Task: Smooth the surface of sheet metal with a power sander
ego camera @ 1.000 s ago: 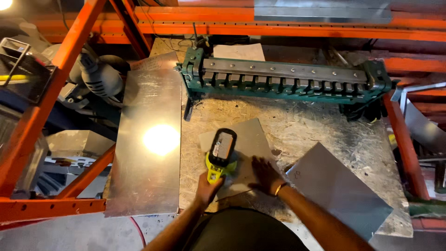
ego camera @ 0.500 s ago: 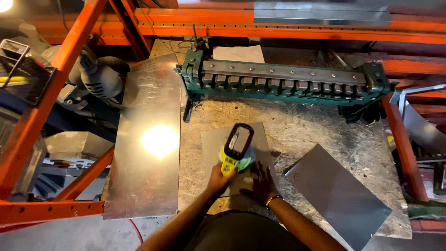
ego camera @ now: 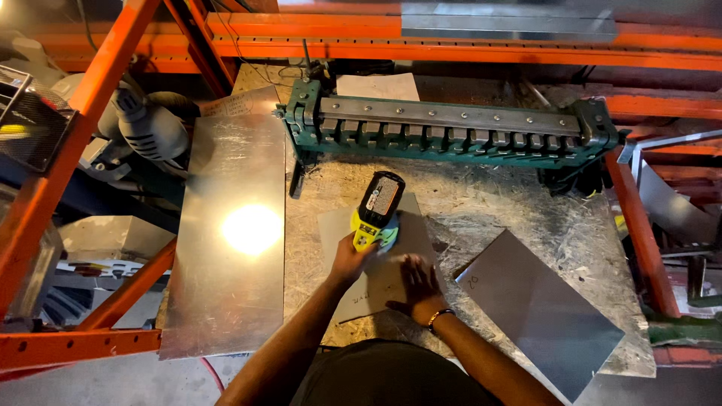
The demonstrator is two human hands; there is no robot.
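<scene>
Orange rack beams frame the far left, and just right of them we see a long shiny metal sheet lying on the chipboard bench, overhanging its near edge with a bright lamp glare on it. Moving right, our left hand is wrapped around the yellow power tool, whose head rests on the small flat sheet in the middle of the bench, near the green bending brake at the far side. Our right hand lies flat, fingers spread, pressing that small sheet down just beside the tool. We judge this closeness the main risk: if the tool skids or the sheet shifts, fingers could meet the cutter or a sharp edge. Further right, a grey sheet juts past the bench's near corner and could be knocked off.
</scene>
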